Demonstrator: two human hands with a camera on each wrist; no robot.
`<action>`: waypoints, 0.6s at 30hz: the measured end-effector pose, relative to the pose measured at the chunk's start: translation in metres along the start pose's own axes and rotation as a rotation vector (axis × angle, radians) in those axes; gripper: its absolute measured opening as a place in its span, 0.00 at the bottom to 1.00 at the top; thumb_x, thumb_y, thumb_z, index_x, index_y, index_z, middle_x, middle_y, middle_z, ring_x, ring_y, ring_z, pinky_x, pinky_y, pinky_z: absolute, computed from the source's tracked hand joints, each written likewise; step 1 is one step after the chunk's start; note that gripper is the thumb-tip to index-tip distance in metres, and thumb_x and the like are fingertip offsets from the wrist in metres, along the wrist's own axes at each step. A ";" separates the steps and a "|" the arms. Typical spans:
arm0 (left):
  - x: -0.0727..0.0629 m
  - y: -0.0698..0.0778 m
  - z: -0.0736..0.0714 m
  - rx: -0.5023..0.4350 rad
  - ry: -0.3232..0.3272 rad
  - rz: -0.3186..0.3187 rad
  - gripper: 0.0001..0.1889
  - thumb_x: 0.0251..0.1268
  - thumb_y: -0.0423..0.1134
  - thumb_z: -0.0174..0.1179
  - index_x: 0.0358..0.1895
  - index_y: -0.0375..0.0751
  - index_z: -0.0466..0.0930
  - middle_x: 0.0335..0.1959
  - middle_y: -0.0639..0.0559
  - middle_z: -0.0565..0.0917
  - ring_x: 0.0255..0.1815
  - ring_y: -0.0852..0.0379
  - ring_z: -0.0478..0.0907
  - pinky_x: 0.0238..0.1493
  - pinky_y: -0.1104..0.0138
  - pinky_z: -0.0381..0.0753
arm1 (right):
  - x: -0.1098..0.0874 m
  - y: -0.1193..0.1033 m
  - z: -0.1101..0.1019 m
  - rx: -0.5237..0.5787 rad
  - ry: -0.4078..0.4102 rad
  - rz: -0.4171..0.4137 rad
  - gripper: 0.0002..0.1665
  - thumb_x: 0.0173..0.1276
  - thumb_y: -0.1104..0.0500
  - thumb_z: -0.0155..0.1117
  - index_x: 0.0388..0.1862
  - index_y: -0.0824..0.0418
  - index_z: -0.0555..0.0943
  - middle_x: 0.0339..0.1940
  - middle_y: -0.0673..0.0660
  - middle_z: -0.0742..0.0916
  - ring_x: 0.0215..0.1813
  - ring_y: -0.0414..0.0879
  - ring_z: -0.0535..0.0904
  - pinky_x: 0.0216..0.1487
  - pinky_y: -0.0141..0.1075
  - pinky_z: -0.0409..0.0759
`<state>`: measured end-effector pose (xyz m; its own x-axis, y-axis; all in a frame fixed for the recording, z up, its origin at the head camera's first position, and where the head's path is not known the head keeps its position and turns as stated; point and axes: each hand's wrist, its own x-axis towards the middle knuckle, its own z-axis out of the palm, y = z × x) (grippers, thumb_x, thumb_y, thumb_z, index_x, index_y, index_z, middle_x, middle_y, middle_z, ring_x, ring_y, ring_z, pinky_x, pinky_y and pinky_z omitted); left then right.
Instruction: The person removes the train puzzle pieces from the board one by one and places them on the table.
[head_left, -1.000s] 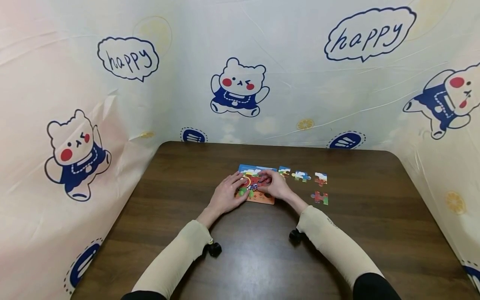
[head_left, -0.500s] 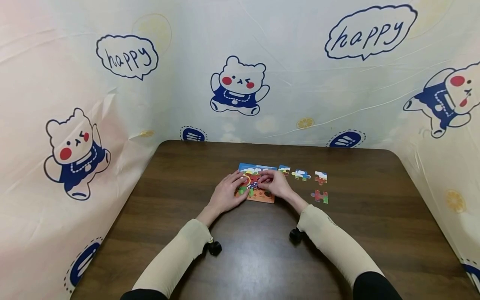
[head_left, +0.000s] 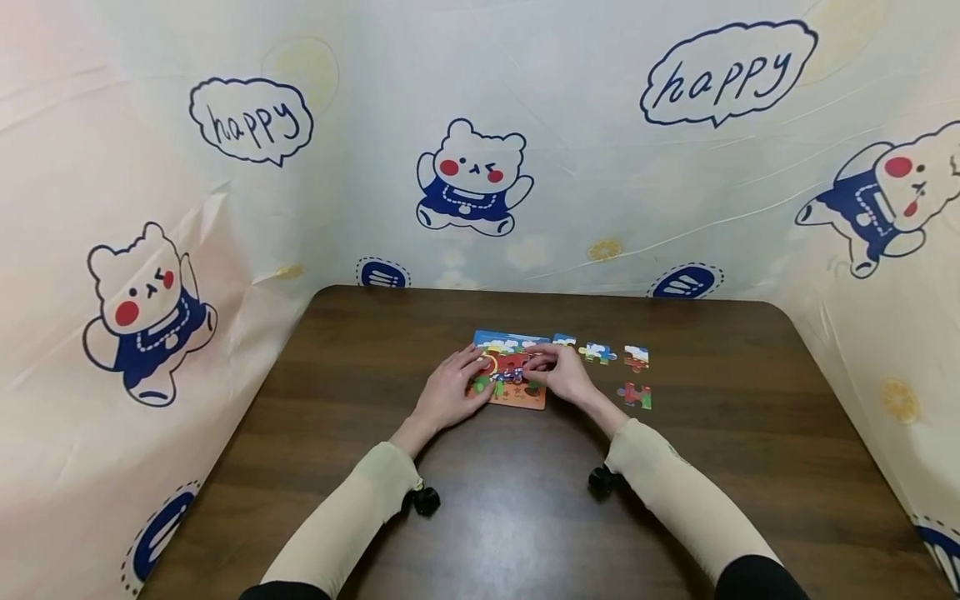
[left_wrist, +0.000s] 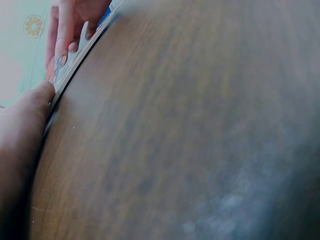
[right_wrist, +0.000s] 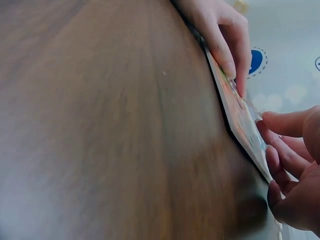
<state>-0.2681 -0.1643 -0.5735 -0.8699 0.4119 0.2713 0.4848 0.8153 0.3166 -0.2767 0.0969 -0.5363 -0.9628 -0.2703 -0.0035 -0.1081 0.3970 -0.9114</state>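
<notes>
A colourful jigsaw board [head_left: 521,397] lies on the brown table, with a blue sky strip at its far side and orange ground at its near side. My left hand [head_left: 447,389] rests over the board's left part, its fingers stretched across the picture. From the right, my right hand [head_left: 564,372] pinches a puzzle piece [head_left: 513,375] low over the middle of the board. In the right wrist view, the thumb and finger of the right hand [right_wrist: 295,145] meet at the piece's edge, close to the left hand's fingertips [right_wrist: 228,70]. The right fingers partly hide the piece.
Loose puzzle pieces lie right of the board: a sky piece [head_left: 564,339] near its corner, a blue-and-white one [head_left: 597,353], a white-and-red one [head_left: 637,358] and a red-and-green one [head_left: 635,396]. A printed cloth [head_left: 480,83] hangs behind the table [head_left: 510,517].
My right hand has shifted slightly to the right, showing more of the board's middle. The left hand stays on the board; the loose pieces have not moved on the table.
</notes>
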 end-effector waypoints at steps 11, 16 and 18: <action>-0.002 -0.001 0.002 -0.003 -0.007 0.005 0.28 0.77 0.56 0.67 0.71 0.46 0.85 0.79 0.44 0.80 0.85 0.43 0.71 0.87 0.47 0.68 | -0.025 0.015 -0.023 -0.048 0.039 -0.027 0.24 0.74 0.65 0.75 0.68 0.68 0.85 0.46 0.65 0.96 0.50 0.54 0.90 0.56 0.42 0.87; -0.002 -0.001 0.001 -0.001 -0.002 0.006 0.27 0.77 0.56 0.67 0.71 0.46 0.86 0.79 0.44 0.80 0.85 0.43 0.72 0.87 0.47 0.69 | -0.035 0.020 -0.039 -0.063 0.050 -0.025 0.26 0.76 0.65 0.74 0.71 0.69 0.84 0.47 0.65 0.96 0.51 0.54 0.91 0.52 0.29 0.83; -0.002 -0.001 0.001 0.002 -0.002 0.005 0.27 0.77 0.56 0.67 0.71 0.46 0.86 0.79 0.44 0.80 0.85 0.43 0.72 0.87 0.47 0.69 | -0.039 0.024 -0.046 -0.070 0.060 -0.026 0.27 0.75 0.66 0.74 0.71 0.70 0.83 0.46 0.65 0.96 0.51 0.54 0.91 0.50 0.26 0.82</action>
<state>-0.2670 -0.1658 -0.5750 -0.8678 0.4163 0.2714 0.4886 0.8144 0.3130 -0.2530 0.1576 -0.5395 -0.9724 -0.2288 0.0463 -0.1480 0.4511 -0.8801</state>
